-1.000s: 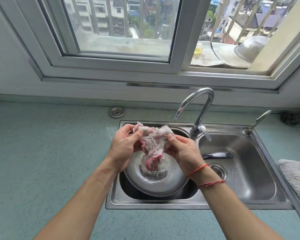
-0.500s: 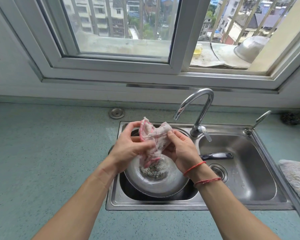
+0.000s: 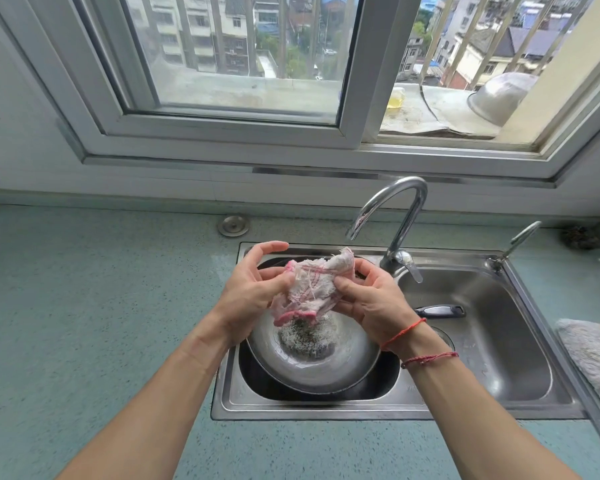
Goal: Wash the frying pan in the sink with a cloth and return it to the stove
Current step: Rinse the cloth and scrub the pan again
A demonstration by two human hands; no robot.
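Note:
The frying pan (image 3: 347,368) lies in the left basin of the steel sink (image 3: 326,408), with water and dark specks in its bottom; its black handle (image 3: 439,311) reaches over the divider into the right basin. Above the pan I hold a frayed white and pink cloth (image 3: 312,285) bunched between both hands. My left hand (image 3: 253,296) pinches its left side with thumb and lower fingers, the index finger raised clear. My right hand (image 3: 368,299) grips its right side. The cloth's lower end hangs just over the pan.
A curved tap (image 3: 395,216) stands behind the basins, spout over the left one, no water running. A smaller tap (image 3: 520,237) is at the sink's back right corner. A grey and orange towel (image 3: 593,362) lies on the counter at right. A round metal cap (image 3: 234,225) sits behind the sink.
Both hands have kept working the cloth above the pan: it has been gathered up and spread wider between them, and my left index finger has lifted off it. The pan has not moved.

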